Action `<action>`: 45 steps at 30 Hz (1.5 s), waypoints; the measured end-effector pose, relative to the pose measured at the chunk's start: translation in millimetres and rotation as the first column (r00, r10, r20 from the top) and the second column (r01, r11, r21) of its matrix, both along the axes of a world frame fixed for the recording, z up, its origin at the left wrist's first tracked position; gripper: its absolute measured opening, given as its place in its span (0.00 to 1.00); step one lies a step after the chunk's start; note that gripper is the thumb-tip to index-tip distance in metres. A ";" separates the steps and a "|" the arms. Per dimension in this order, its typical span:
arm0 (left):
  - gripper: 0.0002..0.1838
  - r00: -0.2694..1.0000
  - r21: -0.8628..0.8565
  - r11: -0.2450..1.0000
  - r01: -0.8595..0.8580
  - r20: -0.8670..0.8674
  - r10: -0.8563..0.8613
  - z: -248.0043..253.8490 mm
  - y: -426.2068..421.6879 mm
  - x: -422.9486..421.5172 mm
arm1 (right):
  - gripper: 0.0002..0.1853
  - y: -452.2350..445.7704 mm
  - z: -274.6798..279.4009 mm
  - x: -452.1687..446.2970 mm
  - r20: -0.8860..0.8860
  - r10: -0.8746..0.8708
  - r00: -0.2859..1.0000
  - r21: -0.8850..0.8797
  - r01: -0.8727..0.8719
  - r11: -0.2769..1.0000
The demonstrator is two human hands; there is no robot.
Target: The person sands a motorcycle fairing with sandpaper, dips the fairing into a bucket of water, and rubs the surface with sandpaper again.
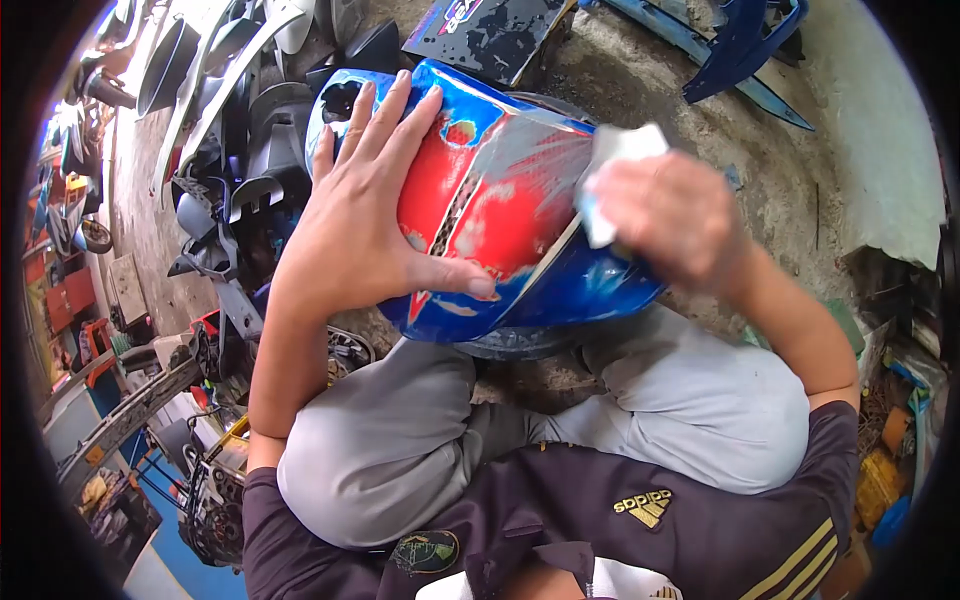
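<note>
A glossy blue and red motorcycle body panel (520,215) lies in front of my crossed legs. Its paint is worn through to grey and whitish patches, with streaks near the upper right. My left hand (365,210) rests on its left part, fingers spread and stretched out, thumb pointing right. At the panel's right edge, my right hand (675,215) is closed around a folded white sheet of sandpaper (625,150) pressed to the surface. The hand is blurred by motion, and the sheet's gritty side is hidden.
Beneath the panel shows a dark round support (510,343). A dark printed box (485,40) stands behind it. Blue plastic parts (745,50) lie at the upper right. Many grey and black motorcycle parts (270,150) crowd the left, above a metal engine-like part (212,495).
</note>
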State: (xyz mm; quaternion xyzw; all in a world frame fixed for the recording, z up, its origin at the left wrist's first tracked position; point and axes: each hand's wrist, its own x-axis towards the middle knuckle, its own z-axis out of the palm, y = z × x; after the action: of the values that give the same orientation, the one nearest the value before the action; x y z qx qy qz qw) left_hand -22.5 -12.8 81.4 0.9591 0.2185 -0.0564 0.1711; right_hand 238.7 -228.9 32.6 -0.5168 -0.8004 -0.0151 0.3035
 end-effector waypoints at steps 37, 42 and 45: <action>0.83 0.986 0.062 0.994 -0.087 0.145 0.077 -17.3 -13.0 -10.6 | 0.17 -4.1 -2.6 17.6 -0.213 -0.155 0.965 0.016 0.162 0.987; 0.83 0.988 0.060 0.994 -0.093 0.130 0.085 -15.4 -12.4 -6.4 | 0.17 4.9 -5.5 -3.0 -0.296 -0.177 0.939 -0.145 0.139 0.980; 0.79 0.987 0.071 0.996 -0.062 0.155 0.051 -14.4 -12.5 -8.4 | 0.16 9.6 -12.1 16.3 -0.240 -0.142 0.960 -0.120 0.116 0.986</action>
State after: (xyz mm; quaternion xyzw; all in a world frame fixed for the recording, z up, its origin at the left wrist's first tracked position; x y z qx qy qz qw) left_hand -30.9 -25.4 67.0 0.9597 0.2338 0.0308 0.1526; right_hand 255.0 -219.3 20.5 -0.5808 -0.7205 0.0717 0.3721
